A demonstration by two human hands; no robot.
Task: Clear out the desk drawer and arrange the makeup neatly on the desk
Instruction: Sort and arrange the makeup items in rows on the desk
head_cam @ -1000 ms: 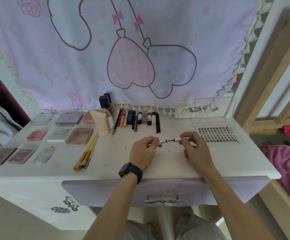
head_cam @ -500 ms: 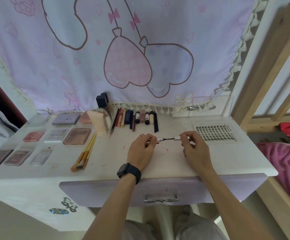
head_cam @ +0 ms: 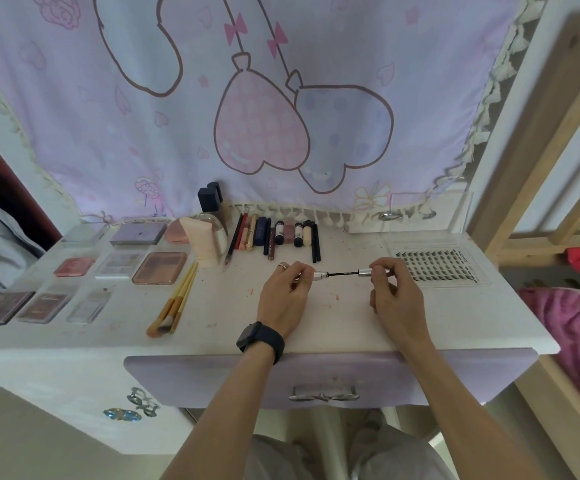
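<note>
Silver-collared slim cosmetic tube (head_cam: 319, 275) is held just above the white desk top (head_cam: 350, 327), near its middle and in front of the back row of pencils and small tubes (head_cam: 278, 233).

**Hand state**
- The left hand (head_cam: 283, 299) has its fingers curled and pinches the tube body. Only the collar shows past the fingertips.
- The right hand (head_cam: 394, 296) pinches the silver-collared cap (head_cam: 368, 271).
- A thin black wand (head_cam: 344, 273) spans the gap between the two collars.

**Step in hand**
The item appears to be under check, with the cap drawn off the tube. Whether the wand tip sits inside the mouth cannot be told. The lilac drawer front (head_cam: 316, 375) hides the drawer interior.

**Orientation**
- The long axis runs left to right, roughly parallel to the desk's front edge.
- The tube mouth faces right and the wand tip points left.

**Next move**
1. Push the cap straight along this axis, without tilt, until the collars meet.
2. Give the closed item a quarter turn, since the row lies front to back.
3. Lay it at the row's right end, short of the clear lash tray (head_cam: 433, 265).
</note>
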